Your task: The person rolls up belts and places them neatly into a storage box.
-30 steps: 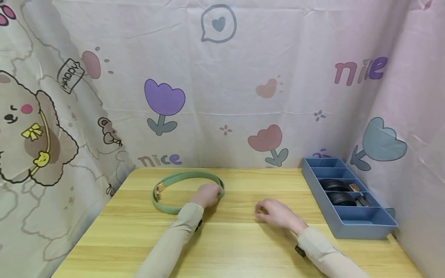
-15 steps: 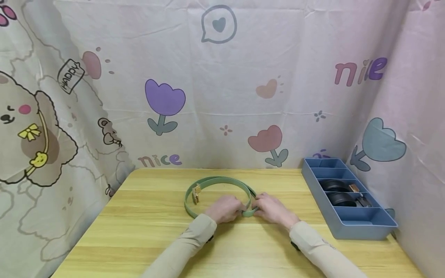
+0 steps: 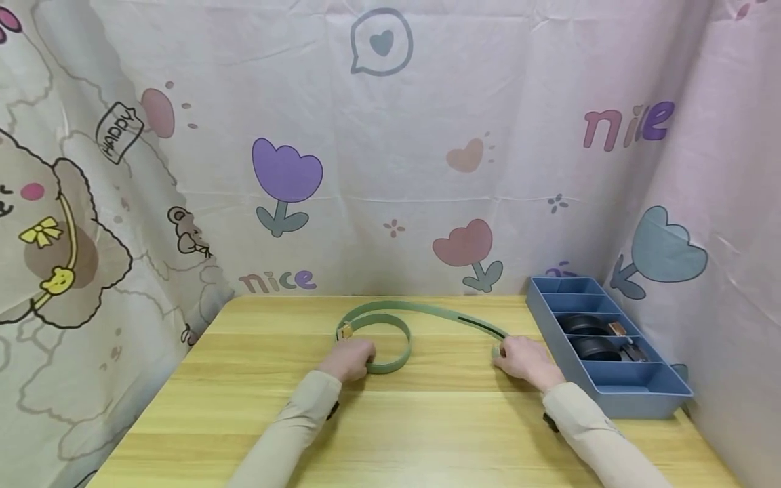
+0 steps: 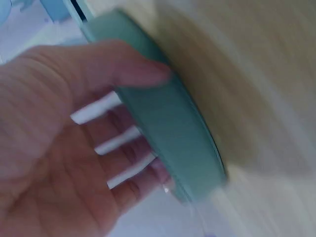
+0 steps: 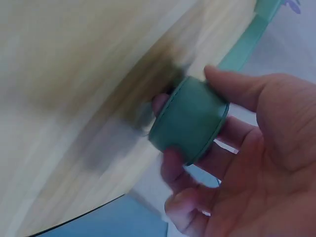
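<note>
A light green belt stands on its edge on the table, with a round coil at the left and a long arc reaching right. Its gold buckle shows just behind my left hand. That hand pinches the coil's near side; in the left wrist view the thumb lies across the green strap, fingers behind it. My right hand holds the belt's other part, well to the right. The right wrist view shows the strap bent into a tight curve between thumb and fingers.
A blue-grey divided box stands at the table's right edge, close to my right hand. Two rolled black belts with metal buckles lie in its separate middle compartments. Patterned cloth hangs behind and beside the wooden table.
The belt first moved right in my left hand, and my right hand took hold of it. Then the hands spread apart, opening its wide loop into a smaller coil and a long arc.
</note>
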The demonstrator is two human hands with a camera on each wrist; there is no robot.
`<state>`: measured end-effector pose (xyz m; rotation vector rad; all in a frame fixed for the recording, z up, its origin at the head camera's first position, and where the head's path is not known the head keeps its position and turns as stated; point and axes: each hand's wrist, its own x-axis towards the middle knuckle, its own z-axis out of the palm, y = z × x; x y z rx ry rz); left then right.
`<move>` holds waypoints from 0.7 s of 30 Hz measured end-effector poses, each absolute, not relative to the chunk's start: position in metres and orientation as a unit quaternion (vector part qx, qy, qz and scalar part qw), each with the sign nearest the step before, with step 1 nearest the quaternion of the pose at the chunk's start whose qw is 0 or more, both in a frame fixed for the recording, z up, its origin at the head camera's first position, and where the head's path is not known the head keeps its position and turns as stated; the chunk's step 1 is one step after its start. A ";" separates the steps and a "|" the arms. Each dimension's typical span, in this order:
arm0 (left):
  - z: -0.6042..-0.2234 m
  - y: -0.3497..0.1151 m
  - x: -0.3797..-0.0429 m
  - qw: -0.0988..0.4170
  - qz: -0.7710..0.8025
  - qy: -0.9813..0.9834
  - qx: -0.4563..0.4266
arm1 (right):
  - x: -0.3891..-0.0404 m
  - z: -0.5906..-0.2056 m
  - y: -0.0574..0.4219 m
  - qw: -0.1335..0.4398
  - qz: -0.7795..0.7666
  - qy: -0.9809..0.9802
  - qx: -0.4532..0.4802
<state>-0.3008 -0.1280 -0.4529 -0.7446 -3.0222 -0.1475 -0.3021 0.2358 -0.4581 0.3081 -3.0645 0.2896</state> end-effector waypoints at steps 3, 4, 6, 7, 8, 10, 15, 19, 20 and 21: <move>-0.453 -0.143 -0.304 0.042 -0.035 -0.977 -0.204 | -0.300 -0.457 0.240 0.007 0.122 -0.980 0.157; -0.453 -0.146 -0.304 0.050 -0.031 -0.979 -0.197 | -0.300 -0.457 0.239 0.002 0.131 -0.973 0.188; -0.454 -0.150 -0.305 0.067 -0.023 -0.979 -0.190 | -0.298 -0.455 0.236 0.005 0.138 -0.956 0.258; -0.454 -0.151 -0.305 0.074 -0.022 -0.979 -0.189 | -0.297 -0.454 0.234 0.010 0.137 -0.947 0.289; -0.454 -0.149 -0.306 0.081 -0.020 -0.979 -0.188 | -0.296 -0.454 0.231 0.018 0.130 -0.940 0.314; -0.454 -0.143 -0.307 0.097 -0.018 -0.976 -0.195 | -0.295 -0.456 0.223 0.040 0.114 -0.928 0.354; -0.455 -0.105 -0.300 0.116 -0.058 -0.959 -0.252 | -0.290 -0.462 0.195 0.033 0.126 -0.917 0.378; -0.459 -0.074 -0.289 0.137 -0.033 -0.936 -0.322 | -0.283 -0.465 0.172 0.027 0.156 -0.912 0.378; -0.460 -0.068 -0.287 0.153 -0.014 -0.930 -0.333 | -0.282 -0.466 0.167 0.030 0.159 -0.912 0.378; -0.461 -0.063 -0.285 0.170 0.001 -0.925 -0.341 | -0.281 -0.467 0.164 0.037 0.162 -0.910 0.380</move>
